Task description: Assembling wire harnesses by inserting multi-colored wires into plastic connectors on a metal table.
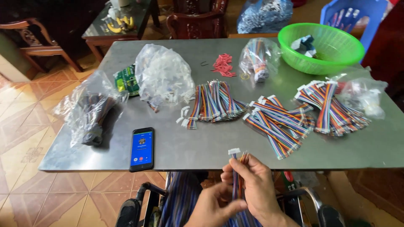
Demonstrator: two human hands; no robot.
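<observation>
Both my hands are low at the front edge of the grey metal table [210, 145]. My right hand [257, 185] grips a rainbow ribbon cable [235, 157] whose white connector end sticks up above my fingers. My left hand [212, 206] holds the same cable lower down, thumb against it. More of the striped cable hangs down toward my lap.
On the table lie piles of rainbow cables [215, 103] [277, 122] [328, 105], a clear bag of white connectors [162, 75], a bag of cables [88, 111], a phone with a blue screen [142, 148], red small parts [224, 65], a bagged cable bundle [257, 56] and a green basket [326, 46].
</observation>
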